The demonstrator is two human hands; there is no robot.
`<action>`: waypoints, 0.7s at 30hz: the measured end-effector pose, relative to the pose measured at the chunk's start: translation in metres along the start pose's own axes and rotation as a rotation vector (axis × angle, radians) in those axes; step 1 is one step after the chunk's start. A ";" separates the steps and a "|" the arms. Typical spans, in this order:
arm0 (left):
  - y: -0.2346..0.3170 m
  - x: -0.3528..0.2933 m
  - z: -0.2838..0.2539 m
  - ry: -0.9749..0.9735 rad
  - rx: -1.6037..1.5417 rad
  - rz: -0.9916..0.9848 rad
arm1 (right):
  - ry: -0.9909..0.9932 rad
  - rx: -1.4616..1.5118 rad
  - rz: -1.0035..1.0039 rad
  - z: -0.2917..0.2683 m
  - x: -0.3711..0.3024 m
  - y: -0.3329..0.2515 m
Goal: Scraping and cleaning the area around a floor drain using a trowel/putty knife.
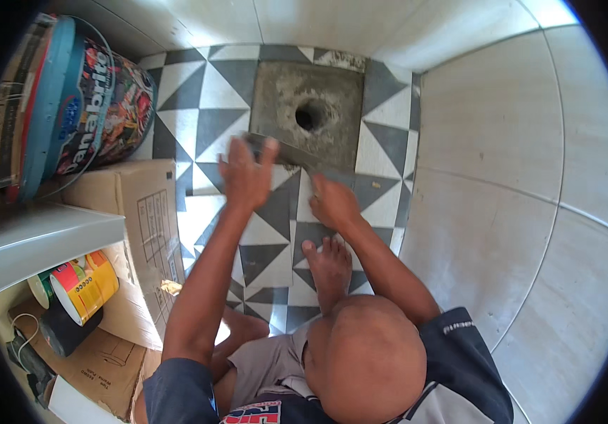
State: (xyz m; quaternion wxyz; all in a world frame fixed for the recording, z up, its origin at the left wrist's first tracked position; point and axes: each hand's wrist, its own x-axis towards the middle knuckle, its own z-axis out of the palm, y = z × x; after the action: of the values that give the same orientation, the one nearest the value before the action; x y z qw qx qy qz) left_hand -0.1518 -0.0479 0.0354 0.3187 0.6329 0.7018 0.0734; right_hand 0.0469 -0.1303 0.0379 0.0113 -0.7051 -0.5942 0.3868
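My right hand (335, 203) is closed round the handle end of a flat grey trowel (291, 153), blurred by motion. The trowel's blade slants up to the left along the near edge of a square patch of grey cement (339, 88). A round dark hole (310, 116) opens in that patch. My left hand (247, 175) is at the blade's other end, with fingers and thumb stretched apart. Whether it touches the blade I cannot tell. Below both hands lies a black and white patterned tile floor (273, 212).
My bare foot (330, 268) stands just below my right hand. On the left are a lidded bucket (117, 106), a cardboard box (152, 233) and a shelf (56, 237) with a yellow container (85, 286). A tiled wall (488, 162) rises on the right.
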 end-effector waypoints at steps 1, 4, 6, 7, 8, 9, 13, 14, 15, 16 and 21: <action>-0.007 -0.005 -0.008 0.004 -0.006 -0.017 | -0.017 -0.003 -0.039 -0.003 0.006 -0.012; 0.002 -0.016 -0.009 0.004 -0.075 0.013 | 0.035 0.003 -0.112 0.003 -0.001 0.011; 0.027 -0.030 0.018 0.006 -0.056 0.178 | 0.141 -0.012 -0.013 -0.002 -0.020 0.042; 0.035 -0.029 0.021 0.020 -0.045 0.173 | 0.141 -0.017 0.005 -0.008 -0.023 0.046; 0.042 -0.026 0.025 -0.034 -0.052 0.157 | 0.148 -0.026 0.032 -0.011 -0.026 0.047; 0.043 -0.023 0.022 -0.088 -0.056 0.139 | 0.153 -0.020 0.022 -0.009 -0.028 0.043; 0.010 -0.005 -0.008 -0.026 -0.203 0.333 | 0.141 0.141 0.019 -0.006 -0.019 0.041; -0.001 -0.008 -0.017 -0.032 -0.193 0.323 | 0.178 0.275 0.009 -0.006 -0.017 0.035; -0.011 -0.013 -0.027 0.106 -0.176 0.314 | 0.198 0.367 0.039 -0.005 -0.016 0.027; -0.020 -0.019 -0.038 0.249 -0.154 0.306 | 0.188 0.380 0.036 0.000 -0.016 0.015; -0.041 -0.068 -0.015 0.089 0.044 0.486 | 0.172 0.508 0.011 0.000 0.007 -0.005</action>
State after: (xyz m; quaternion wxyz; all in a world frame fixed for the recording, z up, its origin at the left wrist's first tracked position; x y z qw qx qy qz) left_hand -0.1945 -0.1147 0.0512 0.2463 0.7861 0.5437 0.1604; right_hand 0.0426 -0.1233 0.0363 0.2361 -0.7132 -0.4711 0.4622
